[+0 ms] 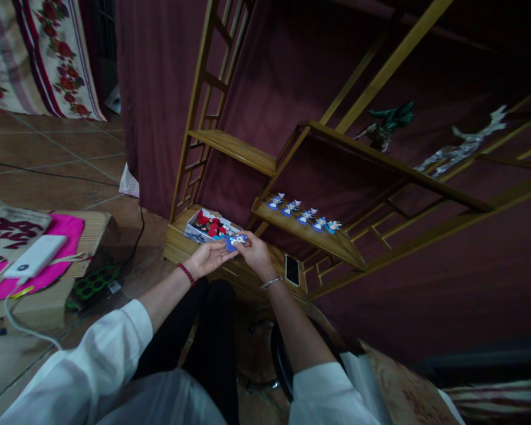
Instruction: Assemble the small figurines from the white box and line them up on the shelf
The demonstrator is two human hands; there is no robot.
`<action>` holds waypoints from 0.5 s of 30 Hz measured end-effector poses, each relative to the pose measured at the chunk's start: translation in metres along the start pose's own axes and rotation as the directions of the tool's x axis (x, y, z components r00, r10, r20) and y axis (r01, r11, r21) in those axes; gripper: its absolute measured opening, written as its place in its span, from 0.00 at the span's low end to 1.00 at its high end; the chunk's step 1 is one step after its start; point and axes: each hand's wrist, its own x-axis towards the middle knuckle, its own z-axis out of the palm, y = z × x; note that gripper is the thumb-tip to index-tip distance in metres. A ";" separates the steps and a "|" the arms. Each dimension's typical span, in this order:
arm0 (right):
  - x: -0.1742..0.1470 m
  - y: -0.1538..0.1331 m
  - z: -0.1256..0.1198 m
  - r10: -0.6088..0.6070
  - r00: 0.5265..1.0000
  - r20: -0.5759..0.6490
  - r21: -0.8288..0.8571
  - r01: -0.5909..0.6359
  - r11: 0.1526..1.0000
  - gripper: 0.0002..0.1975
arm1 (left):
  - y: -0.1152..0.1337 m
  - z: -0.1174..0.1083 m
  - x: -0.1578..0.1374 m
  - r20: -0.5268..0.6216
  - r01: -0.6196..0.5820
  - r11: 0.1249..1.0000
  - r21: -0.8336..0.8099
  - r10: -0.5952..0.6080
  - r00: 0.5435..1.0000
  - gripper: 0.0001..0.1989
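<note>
Between my two hands is a small blue-and-white figurine point(236, 241). My left hand point(211, 258) has its fingers on the figurine's blue base from the left. From the right, the fingertips of my right hand point(253, 250) pinch its other end. Just beyond my left hand stands an open box point(197, 236) with red, black and blue figurines in it. Several similar figurines point(307, 216) stand in a row on the wooden shelf point(287, 223), to the right of my hands.
A dark-screened phone point(292, 270) lies on the lower wooden ledge. Higher up, a green figure point(392, 125) and a silvery figure point(462, 144) stand on the rack. At left, a white power bank point(38, 255) with a cable rests on pink cloth. A black round stool point(283, 360) is below my right arm.
</note>
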 end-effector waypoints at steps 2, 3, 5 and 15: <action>-0.001 -0.003 -0.001 -0.001 1.000 0.000 0.014 0.001 1.000 0.14 | 0.000 0.000 -0.001 0.043 0.001 1.000 -0.011 0.000 0.999 0.10; -0.001 -0.004 -0.002 -0.001 1.000 0.002 0.027 0.001 1.000 0.14 | 0.000 0.000 -0.001 0.067 -0.007 1.000 -0.007 0.008 0.998 0.11; -0.001 -0.006 -0.003 -0.004 1.000 0.013 0.056 0.004 0.998 0.14 | -0.001 -0.001 -0.002 0.105 -0.030 0.999 0.019 0.027 0.994 0.11; 0.003 -0.004 -0.009 -0.027 0.997 0.071 0.073 0.022 0.997 0.13 | -0.003 0.003 -0.006 0.139 -0.061 0.993 0.103 0.046 0.989 0.13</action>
